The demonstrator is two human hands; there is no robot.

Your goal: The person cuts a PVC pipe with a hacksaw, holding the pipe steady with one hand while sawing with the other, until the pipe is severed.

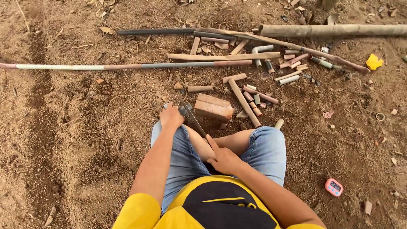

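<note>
Right hand (223,159) is gripping the hacksaw (196,121) handle while the left hand (171,116) is clasping a grey pipe piece (183,110) just beside the brick (214,107).

One brick (214,107) lay on the dirt, with one pink timer (333,187), one yellow scrap (374,62) and one hacksaw blade (193,116). Three long pipes showed: a dark one (154,31), a pale striped one (123,66) and a thick tan one (333,30). The short pipe offcuts (258,94) were heaped too closely for an exact count, well over a dozen.
</note>
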